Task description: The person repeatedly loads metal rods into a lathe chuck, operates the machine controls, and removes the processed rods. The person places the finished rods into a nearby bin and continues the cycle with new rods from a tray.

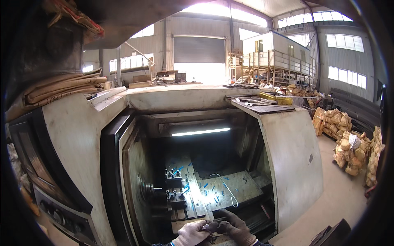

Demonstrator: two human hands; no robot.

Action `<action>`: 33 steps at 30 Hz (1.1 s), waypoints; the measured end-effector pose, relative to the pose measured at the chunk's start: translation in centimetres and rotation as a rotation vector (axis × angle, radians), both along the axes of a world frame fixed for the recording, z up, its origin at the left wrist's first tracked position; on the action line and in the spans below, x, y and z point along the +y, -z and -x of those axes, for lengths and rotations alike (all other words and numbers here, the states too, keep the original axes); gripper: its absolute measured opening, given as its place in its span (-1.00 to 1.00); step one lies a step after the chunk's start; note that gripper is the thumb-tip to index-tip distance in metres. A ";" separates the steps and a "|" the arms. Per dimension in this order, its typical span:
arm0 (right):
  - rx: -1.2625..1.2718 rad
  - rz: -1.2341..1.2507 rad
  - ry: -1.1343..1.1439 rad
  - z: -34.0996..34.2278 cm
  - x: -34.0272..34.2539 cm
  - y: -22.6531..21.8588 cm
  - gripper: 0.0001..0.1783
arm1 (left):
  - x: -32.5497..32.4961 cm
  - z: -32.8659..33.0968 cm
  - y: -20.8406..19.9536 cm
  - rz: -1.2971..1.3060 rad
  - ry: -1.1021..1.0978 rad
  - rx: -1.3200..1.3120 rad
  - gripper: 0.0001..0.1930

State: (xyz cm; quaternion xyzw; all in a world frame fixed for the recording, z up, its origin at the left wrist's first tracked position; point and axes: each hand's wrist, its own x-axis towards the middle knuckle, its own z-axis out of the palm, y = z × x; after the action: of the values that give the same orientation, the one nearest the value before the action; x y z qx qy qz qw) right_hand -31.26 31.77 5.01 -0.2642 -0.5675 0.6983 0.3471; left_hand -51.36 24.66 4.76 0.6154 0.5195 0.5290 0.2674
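Both of my gloved hands meet low in front of the opening of a lathe. My left hand (191,233), in a pale glove, is closed with its fingertips at a small dark thing. Against it, my right hand (237,228), in a glove blackened at the fingers, is closed as well. What lies between the fingers is too small and dark to name. Beyond them, inside the machine, are the chuck (146,187) with a thin shiny pin sticking out, two tool blocks (175,195) on the slide, and a bent wire hook (228,191) lying among blue metal chips.
A lamp tube (201,132) lights the machine's inside. The sliding door (119,176) stands left, beside a control panel (61,215). Hand tools and a yellow tray (276,98) lie on the machine top. Filled sacks (351,153) are piled on the floor at right.
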 end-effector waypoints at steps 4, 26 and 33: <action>0.079 -0.204 -0.093 -0.2 -0.6 2.8 -0.23 | 3.0 0.3 0.9 -0.168 0.125 -0.457 -0.79; -0.336 0.078 0.494 -9.9 -2.5 11.3 -0.75 | 22.3 32.2 8.6 1.158 -0.532 1.255 -0.36; -0.432 0.198 0.596 -12.9 -5.1 9.9 -0.63 | 29.3 34.1 13.2 1.187 -0.313 1.298 -0.57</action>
State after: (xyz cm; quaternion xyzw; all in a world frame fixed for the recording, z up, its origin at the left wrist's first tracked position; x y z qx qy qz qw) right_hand -18.38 26.67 -4.88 -0.5910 -0.4557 0.5465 0.3799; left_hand -85.51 53.97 -8.41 0.4757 0.8350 -0.2492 0.1199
